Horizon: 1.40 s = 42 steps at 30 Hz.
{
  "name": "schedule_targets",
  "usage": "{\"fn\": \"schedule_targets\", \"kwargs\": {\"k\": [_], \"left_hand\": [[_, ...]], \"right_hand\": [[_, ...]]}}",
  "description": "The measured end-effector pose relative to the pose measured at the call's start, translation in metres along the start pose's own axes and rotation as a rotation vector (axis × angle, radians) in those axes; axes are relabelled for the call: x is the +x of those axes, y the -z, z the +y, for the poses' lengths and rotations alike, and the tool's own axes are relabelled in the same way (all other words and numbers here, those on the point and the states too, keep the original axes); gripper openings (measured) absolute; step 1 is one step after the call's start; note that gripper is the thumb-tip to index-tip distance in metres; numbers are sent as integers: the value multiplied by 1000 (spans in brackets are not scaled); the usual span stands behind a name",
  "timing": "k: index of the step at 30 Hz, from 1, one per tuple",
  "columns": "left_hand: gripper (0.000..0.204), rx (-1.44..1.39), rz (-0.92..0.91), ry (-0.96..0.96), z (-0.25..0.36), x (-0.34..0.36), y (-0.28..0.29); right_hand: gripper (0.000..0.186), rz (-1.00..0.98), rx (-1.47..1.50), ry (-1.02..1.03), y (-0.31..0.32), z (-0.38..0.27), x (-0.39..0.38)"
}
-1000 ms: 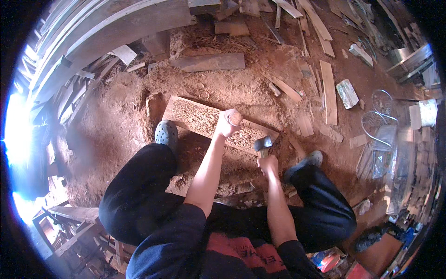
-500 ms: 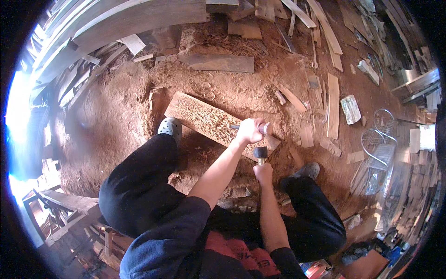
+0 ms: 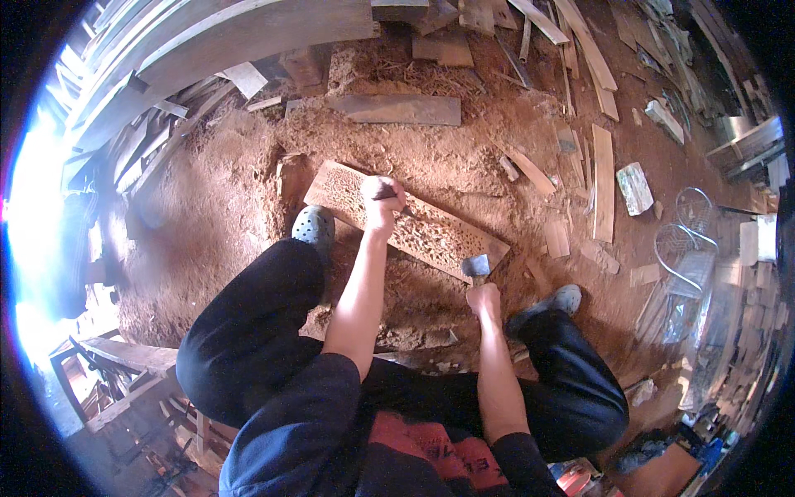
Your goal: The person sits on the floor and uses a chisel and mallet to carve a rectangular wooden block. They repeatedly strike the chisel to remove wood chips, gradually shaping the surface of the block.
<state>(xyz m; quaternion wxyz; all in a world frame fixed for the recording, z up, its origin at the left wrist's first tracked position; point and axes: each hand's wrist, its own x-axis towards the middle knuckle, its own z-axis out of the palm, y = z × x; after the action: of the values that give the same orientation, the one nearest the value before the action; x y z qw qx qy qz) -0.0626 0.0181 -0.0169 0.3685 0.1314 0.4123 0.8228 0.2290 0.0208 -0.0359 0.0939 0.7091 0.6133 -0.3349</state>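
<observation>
A carved wooden board (image 3: pixel 439 248) lies slantwise on the ground between my feet, its upper face pitted with many small cuts and loose chips. Closed around the handle of a chisel (image 3: pixel 406 213), my left hand (image 3: pixel 382 207) is over the board's far-left half. The chisel's blade slants down to the right toward the carved face; whether its tip touches the wood is unclear. My right hand (image 3: pixel 484 300) grips the short handle of a hammer (image 3: pixel 476 266). The dark, blocky hammer head is over the board's near right edge, apart from the chisel.
My left clog (image 3: pixel 314 225) is close to the board's left end, my right shoe (image 3: pixel 565 300) beyond its right end. A plank (image 3: pixel 397 109) lies on the dirt farther off. Loose wood strips (image 3: pixel 603 182), a whitish block (image 3: pixel 635 189) and a wire-framed chair (image 3: pixel 687 248) are at right.
My left hand has moved left along the board with the chisel, whose blade now points right instead of left. The hammer has shifted slightly right and its head has turned.
</observation>
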Motion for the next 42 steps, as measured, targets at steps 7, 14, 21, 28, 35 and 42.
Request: {"fn": "schedule_targets", "kwargs": {"k": [7,14,21,28,35,42], "left_hand": [[17,847,-413,-72,-25,-28,-57],[23,850,-396,-43,-23,-37,-59],[19,35,303,102,7,-10,-39],[22,365,187,-142,49,-6,-26],[28,892,-298,30,25,-34,-57],[29,1106,-897,311,1,-57,-77]], "right_hand": [[32,-72,69,-31,1,1,-4],[22,-43,75,180,-18,35,19],[31,-74,38,55,-1,17,-3],[29,-83,49,31,-19,26,8],[25,39,-23,98,-24,21,3],[22,89,-25,103,-25,28,5]]}}
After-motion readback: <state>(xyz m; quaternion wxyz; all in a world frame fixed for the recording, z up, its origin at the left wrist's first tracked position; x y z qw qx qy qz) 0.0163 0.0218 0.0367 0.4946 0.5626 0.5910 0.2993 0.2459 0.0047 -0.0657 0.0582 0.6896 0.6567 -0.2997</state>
